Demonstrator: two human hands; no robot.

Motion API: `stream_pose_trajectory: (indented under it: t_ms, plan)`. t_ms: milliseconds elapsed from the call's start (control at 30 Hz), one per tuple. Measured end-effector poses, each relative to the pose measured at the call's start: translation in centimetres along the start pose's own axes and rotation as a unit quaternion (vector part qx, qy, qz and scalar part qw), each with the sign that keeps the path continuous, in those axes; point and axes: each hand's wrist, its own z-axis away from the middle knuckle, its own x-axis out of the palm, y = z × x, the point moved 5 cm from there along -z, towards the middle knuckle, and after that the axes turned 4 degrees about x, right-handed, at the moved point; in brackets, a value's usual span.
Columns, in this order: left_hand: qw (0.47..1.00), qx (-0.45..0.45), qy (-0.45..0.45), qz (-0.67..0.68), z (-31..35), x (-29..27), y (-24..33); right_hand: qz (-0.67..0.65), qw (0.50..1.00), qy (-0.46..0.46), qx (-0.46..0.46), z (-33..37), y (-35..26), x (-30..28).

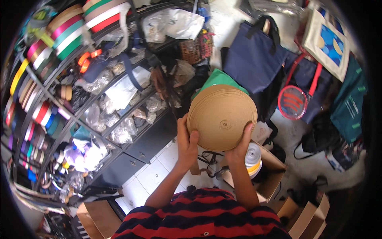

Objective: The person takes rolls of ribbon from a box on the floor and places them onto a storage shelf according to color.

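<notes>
A large flat roll of tan webbing (pixel 215 109) is held up in front of me, its round wound face turned toward me. My left hand (pixel 187 139) grips its lower left edge, thumb lying over the face. On the lower right edge, my right hand (pixel 240 145) clasps it with the thumb over the rim. The fingers behind the roll are hidden. Just below my right hand, white and yellow rolls (pixel 253 157) stand in an open cardboard box (pixel 272 179). A green bag (pixel 220 78) shows partly behind the roll.
On the left, a metal rack (pixel 85 101) carries many coloured ribbon rolls (pixel 69 34) and plastic-bagged parts. Navy (pixel 252 55) and teal (pixel 350 105) bags hang on the right wall. Open cardboard boxes (pixel 99 219) flank me. Dark straps (pixel 211 159) lie on the tiled floor (pixel 155 175).
</notes>
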Motion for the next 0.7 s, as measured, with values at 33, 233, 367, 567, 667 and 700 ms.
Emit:
stream_pose_trajectory:
  t_ms: [33,233,367,567,667,700]
  plan:
    - [0.999,-0.022,0.040,-0.002,0.0,0.2,0.2,-0.037,0.998,0.018,0.038,0.1,0.7,0.5]
    - [0.990,-0.044,0.130,0.026,-1.4,-2.4,1.3,0.058,0.976,-0.170,0.120,-1.3,1.7,1.0]
    - [0.996,-0.004,0.015,-0.091,-2.8,-3.7,3.1,0.167,0.910,-0.370,0.090,-5.4,-2.5,3.8]
    - [0.985,-0.008,-0.058,-0.161,-3.2,-2.7,5.2,0.417,0.748,-0.510,0.087,-6.0,-4.1,9.4]
    - [0.991,-0.008,-0.012,-0.132,-2.7,-2.5,5.2,0.401,0.792,-0.459,0.037,-5.7,-4.4,8.9]
    - [0.994,0.001,0.026,-0.110,-2.4,-2.5,5.2,0.379,0.806,-0.454,0.018,-5.7,-4.4,8.6]
